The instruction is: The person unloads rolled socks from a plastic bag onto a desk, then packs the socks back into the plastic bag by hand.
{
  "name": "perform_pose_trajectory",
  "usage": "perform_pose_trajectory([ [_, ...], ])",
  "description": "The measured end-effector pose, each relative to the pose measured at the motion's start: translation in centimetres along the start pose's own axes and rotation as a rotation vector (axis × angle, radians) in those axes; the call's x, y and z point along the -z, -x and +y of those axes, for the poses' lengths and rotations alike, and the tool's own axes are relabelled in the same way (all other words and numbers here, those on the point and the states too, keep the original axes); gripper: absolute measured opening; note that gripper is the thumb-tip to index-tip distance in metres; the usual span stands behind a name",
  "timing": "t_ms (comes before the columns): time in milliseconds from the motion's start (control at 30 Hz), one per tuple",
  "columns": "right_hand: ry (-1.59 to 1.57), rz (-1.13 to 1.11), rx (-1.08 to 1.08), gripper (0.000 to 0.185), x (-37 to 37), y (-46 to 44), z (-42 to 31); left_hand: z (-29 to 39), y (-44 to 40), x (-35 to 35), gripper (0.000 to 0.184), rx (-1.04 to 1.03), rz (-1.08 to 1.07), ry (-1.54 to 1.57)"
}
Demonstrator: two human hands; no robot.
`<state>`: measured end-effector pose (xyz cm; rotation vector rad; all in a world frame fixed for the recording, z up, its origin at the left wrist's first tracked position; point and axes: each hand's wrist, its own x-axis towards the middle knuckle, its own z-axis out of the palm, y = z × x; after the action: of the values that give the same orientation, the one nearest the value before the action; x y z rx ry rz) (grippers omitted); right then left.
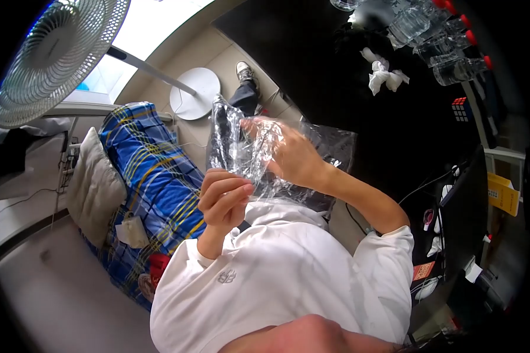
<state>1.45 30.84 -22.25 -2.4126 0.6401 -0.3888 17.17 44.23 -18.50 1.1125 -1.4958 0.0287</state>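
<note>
Strong white light is pouring in at the upper left beyond the fan, washing that patch out, while the black table is swallowing light and sinking into near-featureless dark. Sharp highlights are glinting off the creases of the clear plastic bag, breaking up its outline, and soft grey shadows are falling across the folds of the white shirt. The wide lens is bending straight lines into curves, blackness is closing in around the rim, and detail is smearing toward the edges.
</note>
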Motion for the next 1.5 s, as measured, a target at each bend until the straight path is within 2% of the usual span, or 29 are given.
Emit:
perform_pose_trajectory([
  [33,-0.025,0.006,-0.001,0.050,-0.5,0.2,0.2,0.2,0.0,0.0,0.009,0.003,-0.021,0.000],
  [100,-0.099,0.065,0.148,0.030,-0.5,0.4,0.7,0.2,0.1,0.1,0.013,-0.040,-0.081,-0.050],
  [133,-0.098,0.071,0.156,0.030,-0.9,0.5,0.8,0.6,0.0,-0.1,0.012,-0.024,-0.122,-0.061],
  [233,0.055,0.105,0.427,0.027,-1.2,-0.3,1.3,0.9,0.0,0.1,0.016,0.000,-0.213,-0.066],
  [300,0.078,0.241,0.473,0.028,-0.9,-0.7,1.6,0.2,-0.3,-0.6,0.027,-0.050,-0.260,-0.040],
  [333,0.046,0.191,0.438,0.031,-1.9,-0.3,2.5,-0.3,-0.3,-0.7,0.039,-0.077,-0.315,-0.105],
  [367,0.007,0.135,0.400,0.034,-2.2,-0.1,2.5,-0.9,-0.1,-0.7,0.063,-0.049,-0.385,-0.157],
  [433,0.084,-0.044,0.291,0.047,-2.5,0.4,2.7,-2.5,0.2,-1.8,0.105,-0.045,-0.353,-0.126],
  [500,0.150,-0.126,0.241,0.050,-0.9,-0.1,1.3,-3.6,2.0,-1.2,0.123,0.040,-0.420,-0.176],
  [533,0.135,-0.034,0.320,0.053,-1.5,-0.2,1.8,-4.2,3.0,-0.9,0.134,0.081,-0.454,-0.204],
  [600,0.085,-0.093,0.360,0.051,-1.5,-0.4,1.8,-4.1,4.3,-0.5,0.133,0.105,-0.469,-0.276],
  [667,-0.003,-0.151,0.450,0.044,-2.6,0.0,1.9,-4.5,7.7,-0.3,0.131,-0.045,-0.339,-0.191],
  [767,0.037,-0.121,0.584,0.043,-5.0,0.7,1.8,-1.6,7.3,0.8,0.127,-0.104,-0.441,-0.223],
  [800,0.024,-0.156,0.617,0.033,-5.2,0.8,1.7,-1.0,7.8,1.3,0.120,-0.107,-0.448,-0.231],
  [833,0.024,-0.144,0.628,0.033,-5.5,1.2,1.3,-0.1,7.9,1.7,0.120,-0.117,-0.451,-0.242],
  [900,0.130,-0.439,0.454,0.039,-5.1,1.5,0.7,1.3,7.7,2.2,0.116,-0.106,-0.513,-0.244],
  [933,0.173,-0.499,0.491,0.050,-5.4,1.5,0.7,1.9,7.2,2.6,0.113,-0.112,-0.539,-0.238],
  [967,0.171,-0.492,0.489,0.050,-5.4,1.6,0.6,2.4,6.2,3.9,0.118,-0.051,-0.622,-0.332],
  [1033,0.265,-0.125,0.780,0.070,-6.0,1.9,0.2,3.2,3.7,6.4,0.129,0.014,-0.719,-0.518],
  [1100,0.254,-0.158,0.752,0.074,-5.6,2.3,-1.1,3.4,2.1,8.5,0.137,0.000,-0.724,-0.642],
  [1167,0.206,0.061,0.798,0.074,-6.0,2.3,-1.9,4.1,1.6,10.1,0.140,0.008,-0.771,-0.769],
  [1233,0.125,0.089,0.821,0.071,-3.2,2.5,-3.7,4.9,2.1,10.1,0.140,0.036,-0.725,-0.740],
  [1300,0.202,0.158,0.773,0.061,-1.3,2.8,-5.0,5.8,3.4,10.1,0.140,0.087,-0.697,-0.710],
  [1333,0.124,0.173,0.691,0.059,-0.7,2.7,-5.3,5.8,3.8,9.6,0.141,0.123,-0.635,-0.685],
  [1367,0.107,0.156,0.697,0.059,-0.5,2.1,-5.2,5.6,4.0,9.1,0.142,0.149,-0.568,-0.661],
  [1400,-0.007,0.172,0.629,0.061,-0.4,1.5,-5.2,5.4,4.9,8.5,0.142,0.267,-0.514,-0.641],
  [1433,-0.116,0.186,0.563,0.064,-0.3,1.0,-5.0,5.1,5.3,7.7,0.134,0.310,-0.466,-0.647],
  [1467,-0.122,0.169,0.571,0.064,-0.3,0.6,-4.6,4.1,6.7,7.5,0.126,0.433,-0.418,-0.658],
  [1500,-0.121,0.243,0.610,0.067,-0.2,0.4,-4.1,3.3,8.2,7.4,0.115,0.492,-0.368,-0.645],
])
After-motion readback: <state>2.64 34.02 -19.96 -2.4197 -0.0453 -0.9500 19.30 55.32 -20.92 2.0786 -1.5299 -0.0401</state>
